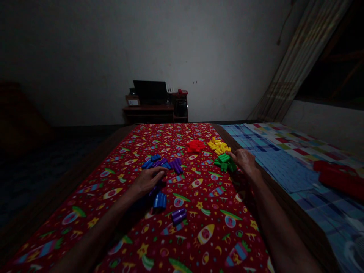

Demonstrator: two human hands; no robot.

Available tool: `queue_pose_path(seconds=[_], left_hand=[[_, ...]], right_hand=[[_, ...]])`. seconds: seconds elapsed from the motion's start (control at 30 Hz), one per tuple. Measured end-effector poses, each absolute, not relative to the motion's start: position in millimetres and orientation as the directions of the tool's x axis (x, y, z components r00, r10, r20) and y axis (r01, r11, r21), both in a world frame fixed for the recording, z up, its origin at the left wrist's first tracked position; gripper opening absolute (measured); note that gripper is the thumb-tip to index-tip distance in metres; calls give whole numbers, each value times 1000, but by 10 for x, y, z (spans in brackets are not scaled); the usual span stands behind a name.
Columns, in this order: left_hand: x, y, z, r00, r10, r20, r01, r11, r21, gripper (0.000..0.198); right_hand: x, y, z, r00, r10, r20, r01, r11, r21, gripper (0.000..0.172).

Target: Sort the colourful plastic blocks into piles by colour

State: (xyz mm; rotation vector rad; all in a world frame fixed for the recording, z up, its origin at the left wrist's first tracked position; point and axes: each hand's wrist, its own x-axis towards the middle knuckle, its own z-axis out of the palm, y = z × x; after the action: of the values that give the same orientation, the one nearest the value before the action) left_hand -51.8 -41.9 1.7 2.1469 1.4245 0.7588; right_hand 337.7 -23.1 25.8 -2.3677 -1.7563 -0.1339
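Small plastic blocks lie sorted by colour on a red patterned cloth (187, 212). My left hand (148, 180) rests palm down with its fingers stretched toward a mixed blue and purple pile (163, 163); blue blocks (160, 200) and a purple block (179, 216) lie just below it. My right hand (243, 161) touches the right side of the green pile (225, 162), with its fingers curled; whether it holds a block is hidden. A red pile (195, 145) and a yellow pile (218, 146) lie farther away.
The cloth covers a long wooden table (284, 197). A blue checked mat (284, 159) with red objects (338, 178) lies to the right. A low desk with a laptop (150, 93) stands against the far wall. The room is dim.
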Motion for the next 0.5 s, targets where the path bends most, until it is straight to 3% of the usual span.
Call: queue_pose_path(seconds=[0.27,0.5], left_hand=[[-798,-366,104,176,935,309,746,-332,577,50],[-943,-343,146,132,939,318,760,-302,575,47]], right_hand=[[3432,-315,343,326,914,242,943,-298,-147,46],[3552,-312,253,321,920,223,939,-280,-199,45]])
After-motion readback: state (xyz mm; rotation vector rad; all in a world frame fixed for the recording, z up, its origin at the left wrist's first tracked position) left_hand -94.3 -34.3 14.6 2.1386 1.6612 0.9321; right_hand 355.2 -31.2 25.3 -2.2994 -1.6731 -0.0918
